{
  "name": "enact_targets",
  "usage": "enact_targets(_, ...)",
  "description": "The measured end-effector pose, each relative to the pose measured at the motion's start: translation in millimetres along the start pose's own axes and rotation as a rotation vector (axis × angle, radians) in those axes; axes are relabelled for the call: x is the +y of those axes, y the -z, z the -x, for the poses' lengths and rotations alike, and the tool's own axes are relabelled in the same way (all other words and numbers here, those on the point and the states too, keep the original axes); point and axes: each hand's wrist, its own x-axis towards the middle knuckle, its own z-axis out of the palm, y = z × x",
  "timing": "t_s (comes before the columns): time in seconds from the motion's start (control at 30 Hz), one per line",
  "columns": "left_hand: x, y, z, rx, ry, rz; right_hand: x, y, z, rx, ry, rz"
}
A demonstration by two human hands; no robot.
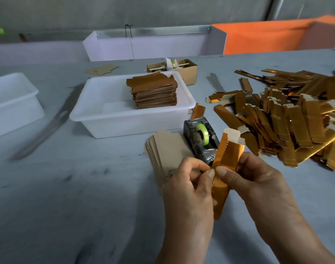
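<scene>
Between my pinching left hand [189, 185] and right hand [258, 180] one gold carton [222, 168] is half-folded, finished pile [288, 119] beyond my fingertips, flat stack [166, 149] left waiting.

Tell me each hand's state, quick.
Left hand: closed, pinching the gold carton blank.
Right hand: closed, gripping the same gold carton blank.

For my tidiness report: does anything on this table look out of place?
Yes: one stray gold carton lies behind the tape dispenser, apart from the loose heap of gold cartons on the right.
</scene>
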Motion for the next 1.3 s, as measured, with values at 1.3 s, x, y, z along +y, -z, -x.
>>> enact_targets(1.3, -34.9, 60.0, -78.6, 0.168, 0.341, -0.189, 4.9, 48.5, -37.0, 0.269, 0.027, 0.254)
